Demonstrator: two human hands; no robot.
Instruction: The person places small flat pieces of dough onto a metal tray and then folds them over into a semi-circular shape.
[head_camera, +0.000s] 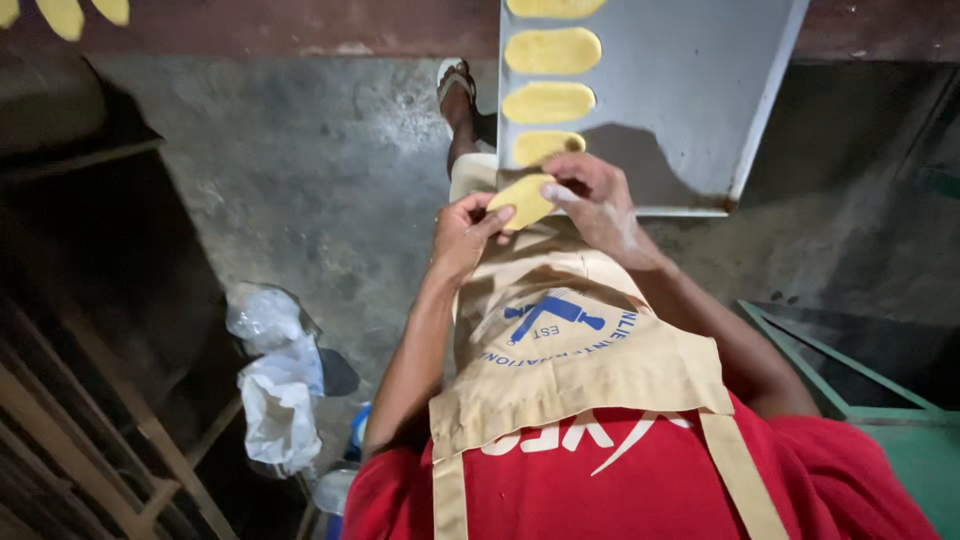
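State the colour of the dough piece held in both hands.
Pale yellow dough piece, seen best in the head view.

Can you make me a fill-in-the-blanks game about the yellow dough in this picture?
1. Both hands, left hand and right hand, hold one flat piece of ____ dough.
2. The dough ovals lie in a row on a grey metal ____.
3. Over the red shirt hangs a tan ____.

Missing words: yellow; tray; apron

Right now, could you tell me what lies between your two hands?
In the head view, an oval yellow dough piece lies between the left hand and right hand, both touching it.
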